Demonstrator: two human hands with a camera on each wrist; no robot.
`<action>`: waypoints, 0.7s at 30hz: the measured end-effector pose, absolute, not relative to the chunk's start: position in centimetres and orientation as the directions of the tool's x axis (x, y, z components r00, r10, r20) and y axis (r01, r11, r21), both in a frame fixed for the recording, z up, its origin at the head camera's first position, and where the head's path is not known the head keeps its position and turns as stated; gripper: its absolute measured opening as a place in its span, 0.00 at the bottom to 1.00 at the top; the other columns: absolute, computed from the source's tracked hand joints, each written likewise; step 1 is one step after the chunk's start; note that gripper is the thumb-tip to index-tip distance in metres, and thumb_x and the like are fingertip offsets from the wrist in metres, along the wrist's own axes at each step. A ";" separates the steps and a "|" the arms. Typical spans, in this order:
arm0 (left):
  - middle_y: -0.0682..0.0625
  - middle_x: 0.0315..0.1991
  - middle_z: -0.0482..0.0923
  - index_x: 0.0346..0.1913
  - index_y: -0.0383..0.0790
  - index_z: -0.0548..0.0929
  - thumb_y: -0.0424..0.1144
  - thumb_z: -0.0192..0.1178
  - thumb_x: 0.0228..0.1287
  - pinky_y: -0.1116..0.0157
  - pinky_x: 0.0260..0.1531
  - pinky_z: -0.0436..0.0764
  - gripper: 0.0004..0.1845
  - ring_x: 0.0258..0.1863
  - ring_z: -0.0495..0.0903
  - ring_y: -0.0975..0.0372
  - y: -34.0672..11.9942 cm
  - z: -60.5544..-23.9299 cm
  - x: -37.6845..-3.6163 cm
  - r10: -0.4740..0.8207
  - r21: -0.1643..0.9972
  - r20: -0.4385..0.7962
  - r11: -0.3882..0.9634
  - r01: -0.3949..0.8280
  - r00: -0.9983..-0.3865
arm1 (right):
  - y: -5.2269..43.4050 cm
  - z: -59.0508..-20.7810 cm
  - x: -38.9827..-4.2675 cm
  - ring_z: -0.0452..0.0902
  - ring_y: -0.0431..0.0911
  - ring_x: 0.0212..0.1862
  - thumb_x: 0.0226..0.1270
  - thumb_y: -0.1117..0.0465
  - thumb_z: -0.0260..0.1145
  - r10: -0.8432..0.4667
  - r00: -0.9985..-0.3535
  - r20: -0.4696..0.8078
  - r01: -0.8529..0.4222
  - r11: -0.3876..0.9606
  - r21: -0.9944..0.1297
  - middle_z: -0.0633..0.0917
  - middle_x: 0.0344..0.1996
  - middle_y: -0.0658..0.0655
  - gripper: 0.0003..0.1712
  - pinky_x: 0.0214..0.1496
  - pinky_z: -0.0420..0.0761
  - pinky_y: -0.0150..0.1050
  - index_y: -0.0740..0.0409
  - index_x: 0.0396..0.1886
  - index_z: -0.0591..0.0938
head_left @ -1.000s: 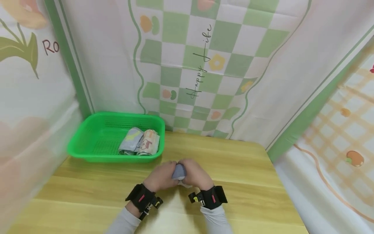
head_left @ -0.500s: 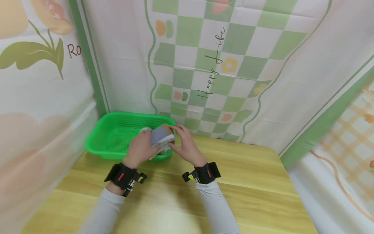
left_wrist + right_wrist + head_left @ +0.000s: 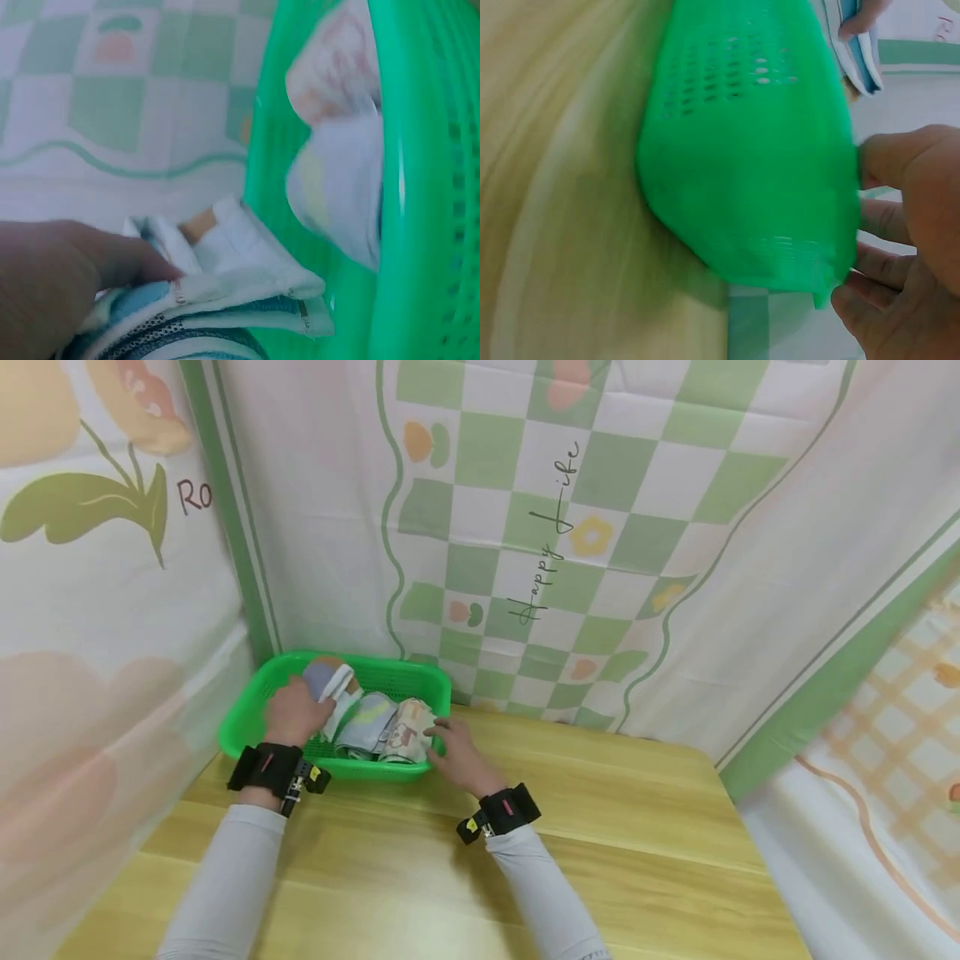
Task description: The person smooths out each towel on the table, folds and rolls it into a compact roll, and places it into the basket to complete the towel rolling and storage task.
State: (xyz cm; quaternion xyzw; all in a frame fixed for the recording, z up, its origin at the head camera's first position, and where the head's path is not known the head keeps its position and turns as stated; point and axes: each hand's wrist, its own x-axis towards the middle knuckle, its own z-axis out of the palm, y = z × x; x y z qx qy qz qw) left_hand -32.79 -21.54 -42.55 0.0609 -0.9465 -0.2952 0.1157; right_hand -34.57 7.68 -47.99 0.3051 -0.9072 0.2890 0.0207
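My left hand (image 3: 292,714) pinches a folded towel (image 3: 345,685) over the left part of the green plastic basket (image 3: 386,768). The held towel shows grey-blue, white and tan. In the left wrist view, its white-edged layers (image 3: 247,292) are pressed under a finger. Two rolled towels lie in the basket: a grey one with a yellow pattern (image 3: 367,722), and a cream one with a brown print (image 3: 408,731) against the right end. My right hand (image 3: 465,760) is at the basket's right rim, its fingers loosely bent and reaching the edge (image 3: 855,195).
The basket stands on a wood-grain table (image 3: 600,843), close to the back. A checked green and white curtain (image 3: 540,568) hangs behind it, and another printed curtain (image 3: 112,693) closes off the left side.
Both hands have moved from mid-table to the basket. The towel, first held between both hands, is now in the left hand alone over the basket's left part; the right hand has let go.
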 end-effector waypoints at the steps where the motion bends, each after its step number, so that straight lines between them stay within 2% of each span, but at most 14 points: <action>1: 0.21 0.39 0.78 0.55 0.12 0.68 0.44 0.58 0.67 0.48 0.23 0.83 0.32 0.33 0.83 0.34 -21.7 -42.6 -33.0 -0.206 0.567 0.163 0.820 -0.080 -0.965 | 7.7 -48.1 -34.4 0.57 0.67 0.73 0.75 0.63 0.59 -0.544 -0.810 0.220 -0.570 0.643 -0.511 0.68 0.69 0.72 0.19 0.75 0.62 0.61 0.68 0.61 0.79; 6: 0.16 0.47 0.73 0.66 0.11 0.54 0.41 0.55 0.67 0.40 0.38 0.84 0.39 0.46 0.79 0.29 -21.7 -43.3 -34.1 -0.276 0.543 0.040 0.813 -0.211 -0.960 | 7.9 -48.0 -33.8 0.55 0.64 0.74 0.77 0.63 0.55 -0.540 -0.812 0.220 -0.571 0.659 -0.490 0.69 0.68 0.70 0.19 0.76 0.62 0.58 0.68 0.60 0.79; 10: 0.14 0.50 0.70 0.70 0.11 0.48 0.40 0.53 0.68 0.40 0.43 0.83 0.42 0.49 0.77 0.28 -21.1 -44.3 -34.8 -0.219 0.514 -0.030 0.834 -0.203 -0.975 | 8.2 -47.8 -33.5 0.54 0.61 0.74 0.78 0.62 0.55 -0.539 -0.821 0.191 -0.558 0.684 -0.470 0.69 0.69 0.67 0.20 0.77 0.62 0.56 0.67 0.62 0.79; 13: 0.15 0.47 0.73 0.68 0.08 0.51 0.42 0.51 0.72 0.44 0.39 0.84 0.40 0.45 0.79 0.31 -20.9 -44.9 -35.1 -0.120 0.474 -0.068 0.870 -0.137 -0.991 | 8.2 -47.8 -33.4 0.54 0.60 0.75 0.79 0.61 0.54 -0.545 -0.819 0.178 -0.559 0.692 -0.456 0.69 0.69 0.66 0.20 0.77 0.62 0.55 0.66 0.62 0.79; 16: 0.24 0.39 0.79 0.60 0.08 0.66 0.41 0.51 0.73 0.54 0.30 0.82 0.32 0.34 0.81 0.41 -20.6 -45.4 -35.3 -0.020 0.466 -0.113 0.882 -0.071 -0.993 | 8.1 -47.8 -33.3 0.54 0.59 0.75 0.79 0.61 0.55 -0.549 -0.818 0.171 -0.561 0.696 -0.448 0.69 0.69 0.65 0.19 0.78 0.62 0.54 0.65 0.62 0.79; 18: 0.29 0.37 0.80 0.56 0.12 0.73 0.39 0.52 0.72 0.57 0.28 0.80 0.26 0.32 0.80 0.46 -20.4 -45.6 -35.5 0.020 0.511 -0.138 0.858 -0.054 -0.990 | 8.0 -47.9 -33.2 0.55 0.59 0.74 0.78 0.61 0.55 -0.554 -0.815 0.173 -0.567 0.696 -0.441 0.70 0.69 0.65 0.19 0.78 0.62 0.54 0.64 0.61 0.80; 21: 0.27 0.49 0.79 0.61 0.18 0.73 0.43 0.52 0.75 0.52 0.40 0.82 0.27 0.43 0.80 0.42 -19.9 -45.5 -35.5 0.080 0.543 -0.197 0.839 -0.041 -0.977 | 8.1 -47.8 -33.1 0.56 0.60 0.74 0.78 0.61 0.55 -0.557 -0.812 0.175 -0.570 0.692 -0.444 0.71 0.68 0.65 0.18 0.78 0.60 0.55 0.64 0.60 0.81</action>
